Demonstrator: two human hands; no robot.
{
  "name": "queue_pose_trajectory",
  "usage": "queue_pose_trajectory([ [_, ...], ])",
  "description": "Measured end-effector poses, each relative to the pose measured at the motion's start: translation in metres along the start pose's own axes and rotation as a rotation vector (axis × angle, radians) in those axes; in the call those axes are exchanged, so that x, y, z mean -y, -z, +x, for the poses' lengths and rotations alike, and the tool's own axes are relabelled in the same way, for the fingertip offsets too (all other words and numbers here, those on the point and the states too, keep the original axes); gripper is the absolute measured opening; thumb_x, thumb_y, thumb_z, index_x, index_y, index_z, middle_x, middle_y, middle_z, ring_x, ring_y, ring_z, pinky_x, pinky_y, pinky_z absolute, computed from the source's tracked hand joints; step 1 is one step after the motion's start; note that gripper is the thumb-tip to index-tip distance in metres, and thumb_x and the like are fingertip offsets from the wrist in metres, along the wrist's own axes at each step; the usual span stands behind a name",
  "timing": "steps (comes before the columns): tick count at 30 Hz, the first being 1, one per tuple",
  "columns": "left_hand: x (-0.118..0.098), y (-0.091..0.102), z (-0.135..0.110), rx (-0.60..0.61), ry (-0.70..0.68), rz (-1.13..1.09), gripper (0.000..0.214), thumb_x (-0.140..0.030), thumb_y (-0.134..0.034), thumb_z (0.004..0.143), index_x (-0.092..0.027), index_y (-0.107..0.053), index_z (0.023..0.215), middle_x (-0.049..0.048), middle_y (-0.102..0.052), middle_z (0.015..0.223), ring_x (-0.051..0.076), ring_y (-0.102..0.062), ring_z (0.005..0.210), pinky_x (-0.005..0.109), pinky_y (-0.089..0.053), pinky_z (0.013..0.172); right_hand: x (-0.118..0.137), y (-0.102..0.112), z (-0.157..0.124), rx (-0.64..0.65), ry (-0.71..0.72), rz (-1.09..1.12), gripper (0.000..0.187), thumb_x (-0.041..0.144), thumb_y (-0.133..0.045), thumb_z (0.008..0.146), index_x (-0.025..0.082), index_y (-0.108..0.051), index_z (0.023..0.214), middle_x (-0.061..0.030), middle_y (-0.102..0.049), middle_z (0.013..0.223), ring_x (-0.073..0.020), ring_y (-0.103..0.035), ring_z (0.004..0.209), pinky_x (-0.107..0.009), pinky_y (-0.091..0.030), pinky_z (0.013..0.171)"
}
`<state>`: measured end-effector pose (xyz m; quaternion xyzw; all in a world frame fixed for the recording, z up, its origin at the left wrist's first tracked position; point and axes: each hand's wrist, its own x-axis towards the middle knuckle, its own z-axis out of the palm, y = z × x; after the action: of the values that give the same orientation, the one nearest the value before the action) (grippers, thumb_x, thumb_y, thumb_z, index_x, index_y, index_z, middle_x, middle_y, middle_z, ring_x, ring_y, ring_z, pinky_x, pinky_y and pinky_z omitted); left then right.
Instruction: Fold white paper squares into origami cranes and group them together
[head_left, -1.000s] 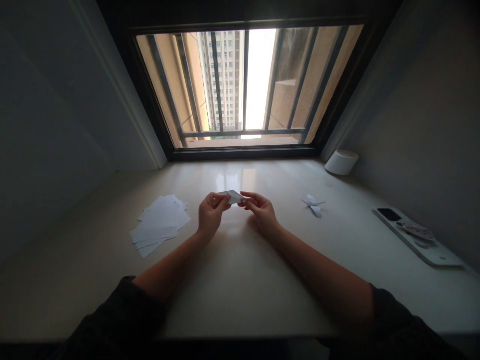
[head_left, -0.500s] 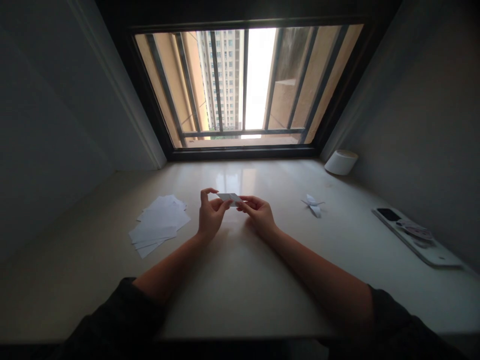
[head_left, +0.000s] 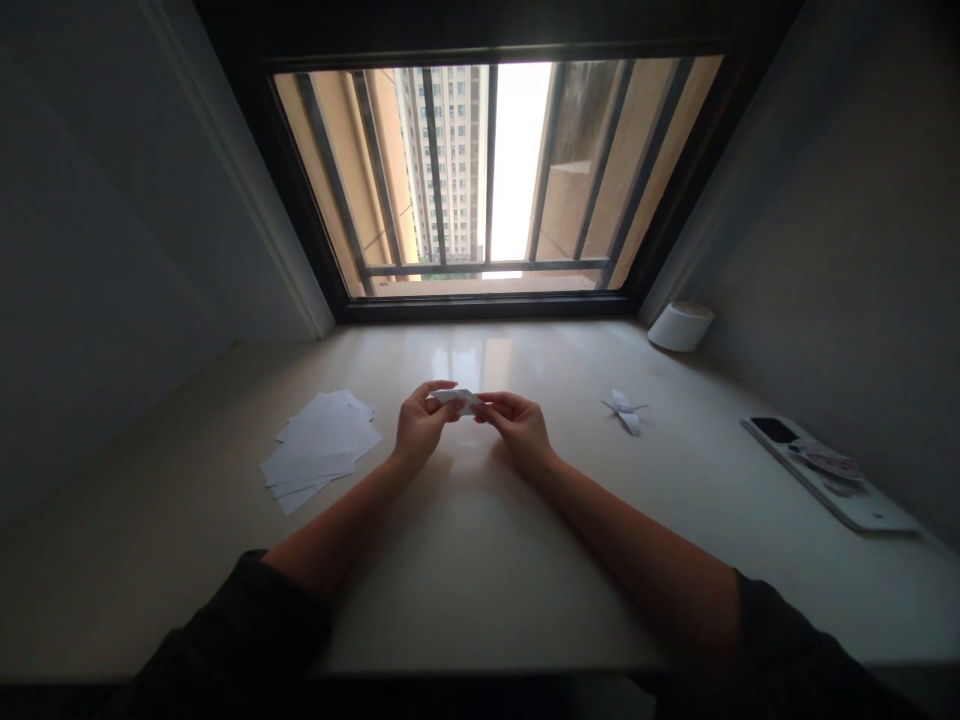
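Note:
Between my two hands, a small folded piece of white paper (head_left: 463, 398) is held just above the pale surface. My left hand (head_left: 423, 420) pinches its left side with the thumb in front, and the index finger reaches along the top edge. The right end is gripped between the thumb and fingers of my right hand (head_left: 517, 422). Fingers cover part of the folds. On the right lies a folded paper crane (head_left: 625, 410) with spread wings, apart from both hands. A loose pile of white paper sheets (head_left: 322, 445) lies left of my left hand.
A phone (head_left: 825, 475) in a light case, with a grip on its back, lies at the far right by the wall. A white roll (head_left: 681, 327) stands in the back right corner. Behind the ledge is a barred window (head_left: 487, 180) with a dark frame.
My left index finger has come down from its raised, bent position onto the top edge of the folded paper. My right hand stays nearly still.

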<state>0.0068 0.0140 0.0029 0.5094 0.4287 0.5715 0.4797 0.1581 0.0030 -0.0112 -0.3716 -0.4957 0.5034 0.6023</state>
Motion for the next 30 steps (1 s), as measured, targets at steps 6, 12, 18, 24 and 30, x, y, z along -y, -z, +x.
queue_pose_trajectory([
  [6,-0.001,-0.001,-0.007,0.05,-0.016,0.02,0.051,-0.034,-0.074,0.066,-0.016,-0.057,0.111,0.0051,-0.072,0.074,0.018,-0.067,0.069,0.032,-0.054,0.068,-0.005,0.004,0.001,-0.003,0.035,-0.083,0.028,0.041,-0.071,0.067,0.021,-0.071,0.087,-0.0047,-0.071,0.078,-0.0184,-0.063,0.066,-0.034,-0.051,0.068],
  [12,-0.001,-0.003,-0.011,0.041,-0.044,0.044,0.037,-0.031,-0.077,0.061,-0.016,-0.063,0.092,0.0038,-0.07,0.073,0.018,-0.067,0.068,0.031,-0.053,0.066,-0.005,0.004,0.0,0.008,0.08,-0.204,0.024,0.04,-0.069,0.07,0.023,-0.071,0.087,-0.0046,-0.07,0.083,-0.0197,-0.064,0.075,-0.033,-0.049,0.07],
  [18,0.004,0.002,-0.004,0.01,-0.014,0.049,0.024,-0.03,-0.076,0.061,-0.016,-0.067,0.077,0.0034,-0.07,0.07,0.016,-0.064,0.065,0.028,-0.051,0.062,-0.004,0.005,0.002,0.036,0.073,-0.143,0.026,0.04,-0.07,0.069,0.022,-0.072,0.087,-0.0043,-0.07,0.075,-0.0192,-0.064,0.067,-0.034,-0.05,0.067],
  [24,0.002,0.006,0.0,0.036,0.058,0.035,0.027,-0.034,-0.078,0.059,-0.014,-0.07,0.077,0.0062,-0.07,0.071,0.017,-0.064,0.064,0.029,-0.05,0.062,-0.005,0.007,0.002,0.056,0.083,-0.143,0.025,0.037,-0.067,0.071,0.022,-0.071,0.091,-0.0042,-0.071,0.077,-0.0194,-0.065,0.069,-0.034,-0.05,0.07],
  [30,-0.013,0.004,0.0,0.044,0.054,0.118,0.034,-0.044,-0.073,0.062,-0.014,-0.071,0.077,0.0079,-0.07,0.071,0.02,-0.065,0.069,0.035,-0.052,0.069,-0.012,0.007,0.004,0.038,0.034,-0.081,0.028,0.039,-0.069,0.068,0.02,-0.071,0.089,-0.0045,-0.071,0.076,-0.0182,-0.065,0.065,-0.032,-0.05,0.065],
])
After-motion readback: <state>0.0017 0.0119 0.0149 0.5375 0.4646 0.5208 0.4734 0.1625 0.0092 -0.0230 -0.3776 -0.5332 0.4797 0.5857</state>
